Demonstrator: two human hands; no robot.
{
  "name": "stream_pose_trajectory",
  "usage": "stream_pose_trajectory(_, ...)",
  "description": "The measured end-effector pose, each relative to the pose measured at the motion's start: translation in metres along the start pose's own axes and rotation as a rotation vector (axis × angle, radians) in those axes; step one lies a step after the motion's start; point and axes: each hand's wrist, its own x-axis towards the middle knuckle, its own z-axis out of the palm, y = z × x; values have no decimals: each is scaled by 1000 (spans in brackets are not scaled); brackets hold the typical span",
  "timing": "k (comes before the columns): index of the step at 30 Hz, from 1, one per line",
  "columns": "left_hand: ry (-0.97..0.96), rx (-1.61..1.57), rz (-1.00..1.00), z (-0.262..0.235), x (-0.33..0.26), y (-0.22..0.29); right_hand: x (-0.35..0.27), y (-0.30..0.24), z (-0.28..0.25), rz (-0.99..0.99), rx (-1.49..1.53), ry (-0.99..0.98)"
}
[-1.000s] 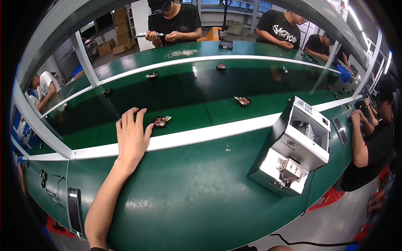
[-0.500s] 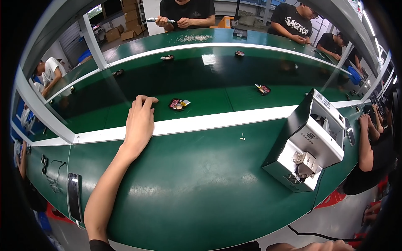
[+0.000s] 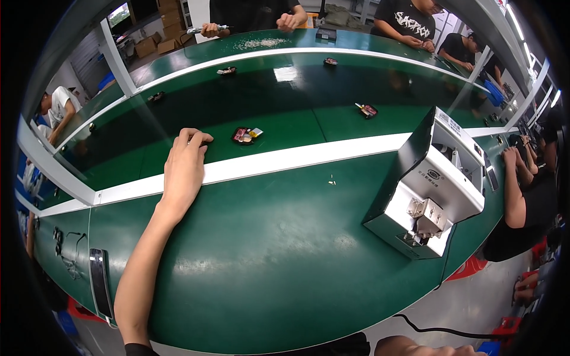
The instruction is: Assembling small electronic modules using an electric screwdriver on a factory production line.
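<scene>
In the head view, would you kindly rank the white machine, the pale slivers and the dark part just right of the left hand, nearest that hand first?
1. Dark part: just right of the left hand, beyond the white rail.
2. Pale slivers: farther right, on the bench.
3. White machine: rightmost.

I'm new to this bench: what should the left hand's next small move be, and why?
Probably a short reach rightward to the nearest black-and-red part: the left hand extends across the white rail, its fingers curled just left of that part, with a gap showing between them.
</scene>
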Motion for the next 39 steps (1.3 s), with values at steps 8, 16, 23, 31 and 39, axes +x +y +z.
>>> stream_pose_trajectory(8, 0, -16, 17, -1, 3, 9, 6, -15, -5, 5, -20, 157)
stream_pose_trajectory(16, -12, -10, 14, 1, -1, -2, 88, -16, -22, 536, 47, -673)
stream_pose_trajectory(23, -6, -55, -3, -5, -3, -3, 126, 5, -25, 342, -235, -1072)
stream_pose_trajectory(31, 158, -35, 615, -11, -19, 53, 95, 47, -43, 252, -334, -514)
stream_pose_trajectory(39, -215, -235, 941, -30, -104, 138, 108, 38, -51, 218, -124, -566)
